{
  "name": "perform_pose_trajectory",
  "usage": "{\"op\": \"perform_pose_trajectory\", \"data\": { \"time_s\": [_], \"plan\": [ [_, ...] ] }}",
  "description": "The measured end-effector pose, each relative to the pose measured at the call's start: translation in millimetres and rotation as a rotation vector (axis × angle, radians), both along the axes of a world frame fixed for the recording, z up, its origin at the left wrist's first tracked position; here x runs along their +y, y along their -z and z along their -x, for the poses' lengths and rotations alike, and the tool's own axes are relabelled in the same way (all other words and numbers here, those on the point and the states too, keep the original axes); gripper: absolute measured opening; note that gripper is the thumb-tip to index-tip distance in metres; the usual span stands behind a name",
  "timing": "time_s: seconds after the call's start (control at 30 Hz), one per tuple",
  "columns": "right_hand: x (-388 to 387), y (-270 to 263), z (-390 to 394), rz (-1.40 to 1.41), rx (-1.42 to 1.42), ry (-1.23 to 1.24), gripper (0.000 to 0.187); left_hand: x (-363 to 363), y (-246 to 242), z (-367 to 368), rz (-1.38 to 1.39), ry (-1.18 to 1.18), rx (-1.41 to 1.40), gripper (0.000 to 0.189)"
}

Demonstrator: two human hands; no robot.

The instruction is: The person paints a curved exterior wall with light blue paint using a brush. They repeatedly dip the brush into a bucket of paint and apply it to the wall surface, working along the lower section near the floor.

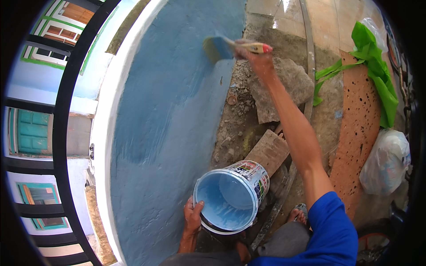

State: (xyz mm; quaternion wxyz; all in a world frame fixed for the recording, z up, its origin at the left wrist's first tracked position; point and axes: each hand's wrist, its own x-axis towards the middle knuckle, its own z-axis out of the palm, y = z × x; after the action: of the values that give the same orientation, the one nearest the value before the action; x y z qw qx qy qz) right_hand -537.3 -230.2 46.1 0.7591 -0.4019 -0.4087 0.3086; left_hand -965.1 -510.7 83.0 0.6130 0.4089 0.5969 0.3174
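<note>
A wide paintbrush (218,49) is gripped by its wooden, red-tipped handle in my right hand (244,50), slightly blurred. Its bristles lie against or just over the blue wall (159,99), near the wall's lower edge. Darker and lighter blue areas with streaks show on the wall. My left hand (193,212) holds the rim of a plastic paint bucket (254,174) low in front of me, thumb over the edge. The bucket is tilted, its mouth towards me, and its inside is coated light blue.
Large stone slabs (286,86), rubble and a wooden board (268,149) lie along the wall's foot. To the right are a speckled brown sheet (357,113), green plastic (376,73), a filled plastic bag (386,163) and part of a wheel. Black railing (61,109) stands left beyond the white ledge (106,99).
</note>
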Motion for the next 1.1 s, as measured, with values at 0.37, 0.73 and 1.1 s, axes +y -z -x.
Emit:
{"op": "perform_pose_trajectory", "data": {
  "time_s": [0.37, 0.73, 1.1],
  "plan": [
    [-69, 41, 89, 0.110, 0.151, -0.014, 0.021, -2, 0, 1, -0.018, -0.002, 0.027, 0.037],
    [5, 38, 10, 0.076, 0.285, 0.132, 0.023, 0, 4, -1, -0.023, 0.003, 0.078, 0.039],
    [-9, 46, 22, -0.011, 0.081, -0.030, 0.023, -3, 0, 1, -0.029, -0.022, 0.067, 0.040]
  ]
}}
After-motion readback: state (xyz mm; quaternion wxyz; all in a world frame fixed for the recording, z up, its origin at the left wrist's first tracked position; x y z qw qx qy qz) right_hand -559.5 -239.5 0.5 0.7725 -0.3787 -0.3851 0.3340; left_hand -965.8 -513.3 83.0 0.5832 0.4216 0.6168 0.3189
